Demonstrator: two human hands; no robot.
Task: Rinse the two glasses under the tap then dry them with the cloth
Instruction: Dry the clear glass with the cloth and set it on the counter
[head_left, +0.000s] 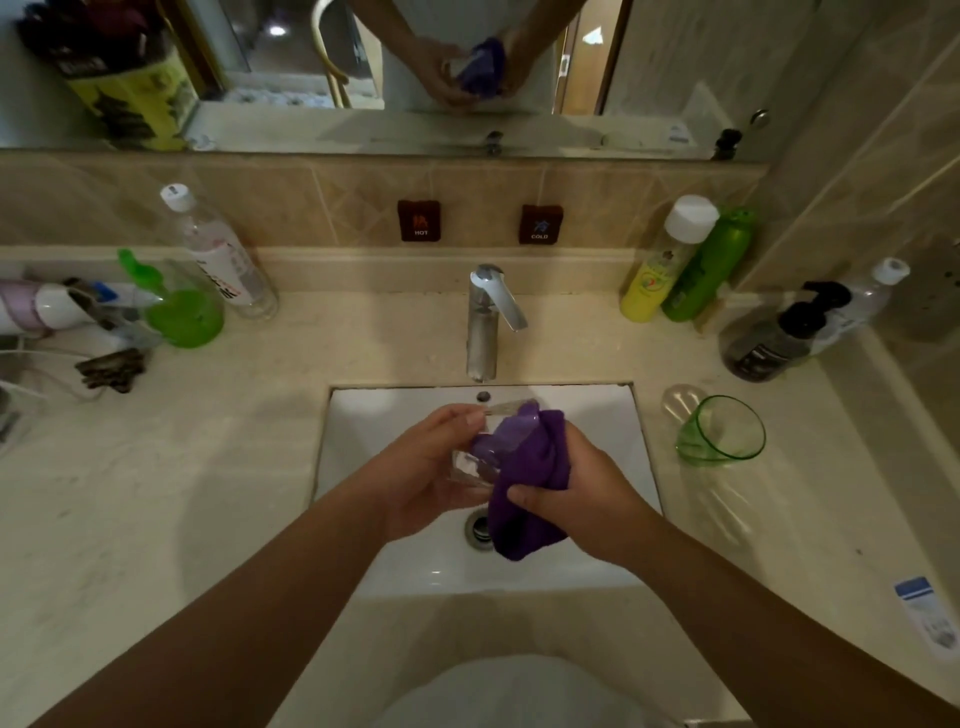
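Over the white sink (597, 415) my left hand (426, 467) grips a clear glass (475, 462), tilted with its mouth toward the right. My right hand (576, 483) holds a purple cloth (524, 499); part of the cloth is pushed inside the glass and the rest hangs down over the drain. A green glass (722, 431) stands upright on the counter to the right of the sink. The chrome tap (485, 322) stands behind the sink, and no water is seen running.
Bottles stand at the back right: yellow (660, 265), green (709, 270) and a dark pump bottle (779, 332). At the back left are a clear bottle (218, 254), a green-capped container (182, 312) and a hair dryer (47, 306). A mirror (467, 62) hangs above.
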